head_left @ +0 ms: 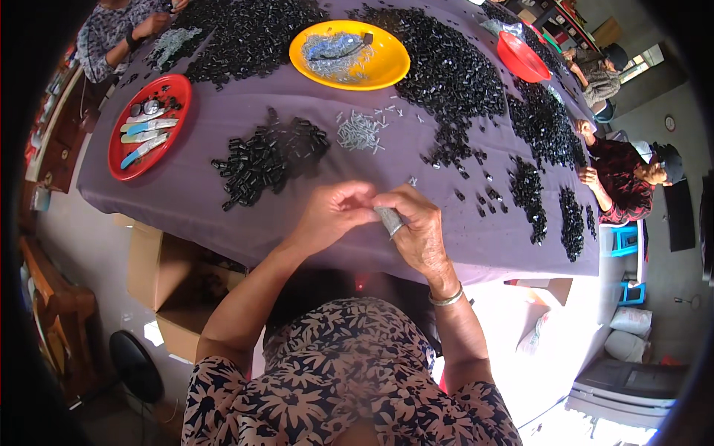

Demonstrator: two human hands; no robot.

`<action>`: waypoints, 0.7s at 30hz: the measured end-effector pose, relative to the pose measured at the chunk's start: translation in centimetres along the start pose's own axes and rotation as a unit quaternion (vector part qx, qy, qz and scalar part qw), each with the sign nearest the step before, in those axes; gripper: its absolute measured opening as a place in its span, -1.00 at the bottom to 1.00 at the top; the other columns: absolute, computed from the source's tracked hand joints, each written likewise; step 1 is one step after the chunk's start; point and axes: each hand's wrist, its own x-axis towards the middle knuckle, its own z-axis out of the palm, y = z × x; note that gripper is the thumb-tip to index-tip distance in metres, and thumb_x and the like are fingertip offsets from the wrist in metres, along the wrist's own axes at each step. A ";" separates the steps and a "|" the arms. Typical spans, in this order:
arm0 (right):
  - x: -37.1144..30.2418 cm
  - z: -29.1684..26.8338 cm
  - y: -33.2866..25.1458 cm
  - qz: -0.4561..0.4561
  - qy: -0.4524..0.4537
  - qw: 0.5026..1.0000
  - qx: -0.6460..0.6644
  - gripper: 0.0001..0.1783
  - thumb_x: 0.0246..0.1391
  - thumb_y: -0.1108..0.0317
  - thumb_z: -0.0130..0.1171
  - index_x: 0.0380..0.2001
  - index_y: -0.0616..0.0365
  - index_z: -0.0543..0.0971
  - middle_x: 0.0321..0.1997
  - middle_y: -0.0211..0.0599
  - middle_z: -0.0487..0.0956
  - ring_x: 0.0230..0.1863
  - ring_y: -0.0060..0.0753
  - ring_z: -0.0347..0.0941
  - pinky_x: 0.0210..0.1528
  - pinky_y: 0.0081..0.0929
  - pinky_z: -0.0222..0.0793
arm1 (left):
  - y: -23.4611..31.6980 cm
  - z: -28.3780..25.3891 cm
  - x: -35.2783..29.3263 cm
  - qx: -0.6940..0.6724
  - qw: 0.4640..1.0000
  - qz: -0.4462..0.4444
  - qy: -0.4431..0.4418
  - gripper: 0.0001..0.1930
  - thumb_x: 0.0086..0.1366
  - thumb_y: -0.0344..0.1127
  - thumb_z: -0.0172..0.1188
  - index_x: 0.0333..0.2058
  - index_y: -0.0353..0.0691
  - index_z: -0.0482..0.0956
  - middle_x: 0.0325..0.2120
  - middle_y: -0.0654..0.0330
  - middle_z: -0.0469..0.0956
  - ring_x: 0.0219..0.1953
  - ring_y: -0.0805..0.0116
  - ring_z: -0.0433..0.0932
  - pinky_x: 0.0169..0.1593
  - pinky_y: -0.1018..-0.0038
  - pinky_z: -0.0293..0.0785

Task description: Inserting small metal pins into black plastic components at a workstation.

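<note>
My left hand (332, 213) and my right hand (419, 232) meet fingertip to fingertip above the near part of the purple cloth (476, 245). Both are closed in a pinch, and whatever lies between the fingers is too small or hidden to name. A grey wrap (389, 221) covers one finger of the right hand, and a bracelet (446, 296) circles that wrist. Just beyond the left hand spreads a pile of small black parts (256, 165). Farther off, past both hands, lies a small heap of pale, thin pin-like pieces (361, 131).
At left, a red tray (114, 157) holds several blue-and-white handled tools. A yellow bowl (400, 63) of pale pieces stands at the far middle, a red bowl (520, 58) far right. Large black heaps (454, 67) cover the far cloth. Co-workers sit around; a cardboard box (145, 264) stands below left.
</note>
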 end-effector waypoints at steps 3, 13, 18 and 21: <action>0.1 0.4 0.5 0.001 0.009 1.000 0.008 -0.69 0.02 0.71 0.15 -0.14 0.23 0.58 -0.29 -0.13 0.59 -0.29 -0.26 0.58 -0.27 -0.46 0.46 | -0.1 -0.7 0.4 -0.015 1.000 0.015 0.018 -0.74 0.15 -0.67 0.27 -0.17 -0.37 0.56 -0.33 0.32 0.55 -0.25 0.61 0.51 -0.14 0.63 0.50; -2.9 1.0 0.6 0.002 0.004 0.998 -0.056 -0.72 -0.01 0.67 0.18 -0.19 0.21 0.55 -0.30 -0.06 0.56 -0.25 0.01 0.55 -0.21 -0.30 0.46 | 0.6 -1.7 0.8 0.239 0.958 0.153 0.048 -0.81 0.14 -0.64 0.26 -0.23 -0.36 0.62 -0.37 0.23 0.55 -0.35 0.49 0.52 -0.30 0.56 0.45; -4.5 0.5 0.4 0.060 -0.012 0.997 -0.057 -0.72 -0.04 0.67 0.18 -0.21 0.20 0.56 -0.34 -0.10 0.54 -0.31 -0.01 0.52 -0.23 -0.35 0.44 | 0.2 -1.4 0.5 0.352 0.921 0.158 0.046 -0.80 0.11 -0.63 0.28 -0.25 -0.35 0.61 -0.39 0.18 0.54 -0.39 0.41 0.53 -0.32 0.52 0.43; -4.6 0.5 0.7 0.053 0.009 0.998 -0.038 -0.73 -0.04 0.66 0.20 -0.22 0.20 0.56 -0.34 -0.12 0.54 -0.31 -0.05 0.53 -0.24 -0.38 0.43 | 0.3 -1.4 0.4 0.369 0.913 0.166 0.044 -0.80 0.10 -0.63 0.29 -0.25 -0.35 0.61 -0.40 0.16 0.53 -0.40 0.37 0.53 -0.33 0.50 0.43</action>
